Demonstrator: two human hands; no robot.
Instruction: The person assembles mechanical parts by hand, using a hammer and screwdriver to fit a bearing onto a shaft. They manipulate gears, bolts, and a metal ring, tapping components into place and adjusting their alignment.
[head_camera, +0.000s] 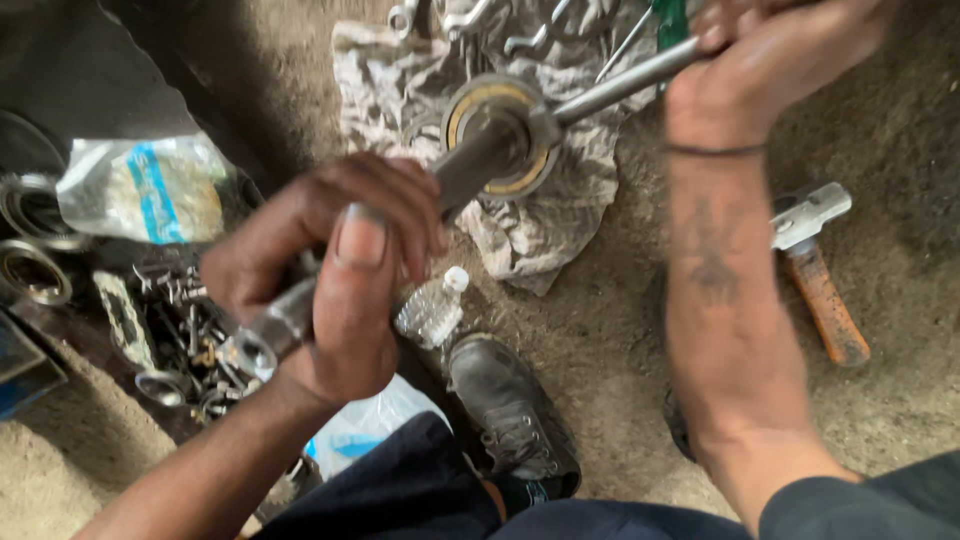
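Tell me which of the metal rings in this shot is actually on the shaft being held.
The brass-faced bearing ring sits on the steel shaft gripped by the left hand; the other rings lie loose at the left edge.

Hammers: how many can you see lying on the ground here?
1. A hammer with an orange handle lies on the dirt beside the right forearm, to the right of the rag. Others may be hidden among the tools at the top edge.
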